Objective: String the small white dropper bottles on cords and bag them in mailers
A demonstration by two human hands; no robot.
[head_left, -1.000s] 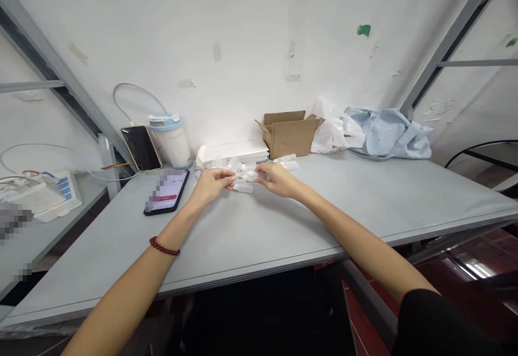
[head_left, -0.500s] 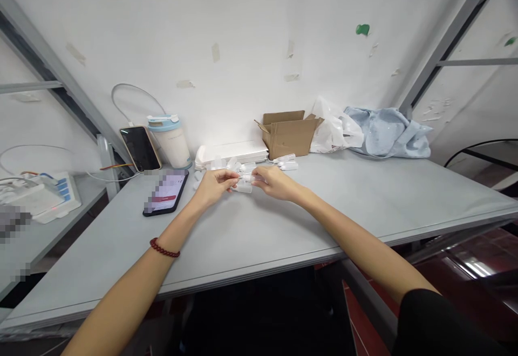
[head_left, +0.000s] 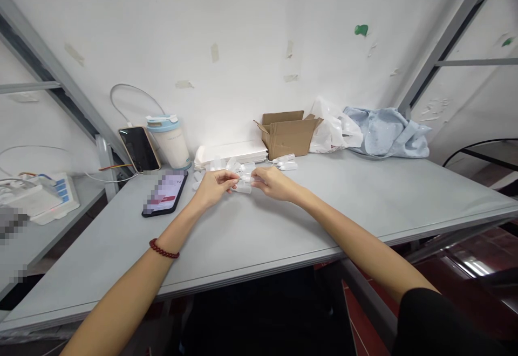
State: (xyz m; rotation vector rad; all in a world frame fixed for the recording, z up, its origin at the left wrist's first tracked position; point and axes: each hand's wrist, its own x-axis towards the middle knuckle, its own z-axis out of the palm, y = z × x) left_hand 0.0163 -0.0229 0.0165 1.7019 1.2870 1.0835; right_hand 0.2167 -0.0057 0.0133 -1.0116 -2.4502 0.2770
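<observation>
Plastic piece [head_left: 246,179], small and clear, right between the two hands in the head view, and everything hinges on that line! Its long axis runs sideways, left to right, roughly along the table's near edge; neither hand has the advantage, one at each end. Left hand [head_left: 216,184]: thumb and fingertips drawn narrow, pinching what looks like the thin left end. Right hand [head_left: 274,183]: fingers curled in, gripping the right end, much of it hidden behind them, so how the parts join I can't tell. Just below, on the near side, another clear piece [head_left: 243,188] rests on the table [head_left: 275,232]. Beyond the hands, loose clear pieces [head_left: 231,165] crowd the front of a white stack [head_left: 230,152], with the open cardboard box [head_left: 292,138] beside it on the right.
</observation>
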